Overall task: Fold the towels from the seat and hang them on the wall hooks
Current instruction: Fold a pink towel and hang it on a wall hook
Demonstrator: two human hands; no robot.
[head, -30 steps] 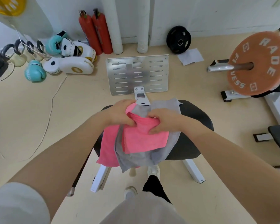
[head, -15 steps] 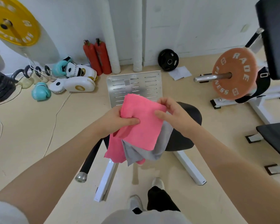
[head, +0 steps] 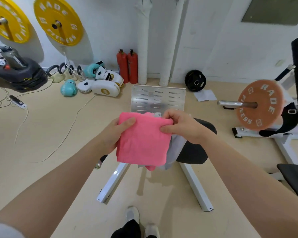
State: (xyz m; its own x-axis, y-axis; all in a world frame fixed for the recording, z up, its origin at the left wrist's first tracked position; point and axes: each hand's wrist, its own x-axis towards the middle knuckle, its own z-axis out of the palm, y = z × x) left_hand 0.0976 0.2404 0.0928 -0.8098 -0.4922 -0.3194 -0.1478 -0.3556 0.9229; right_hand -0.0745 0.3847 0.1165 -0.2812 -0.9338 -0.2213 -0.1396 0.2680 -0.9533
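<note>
Above the seat (head: 196,152), both hands hold the pink towel (head: 143,140).

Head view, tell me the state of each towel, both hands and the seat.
Pink towel: folded, held up off the seat.
Grey towel: hangs behind the pink one.
Left hand: grips pink towel's left edge.
Right hand: pinches its top right corner.
Seat: partly hidden.
</note>
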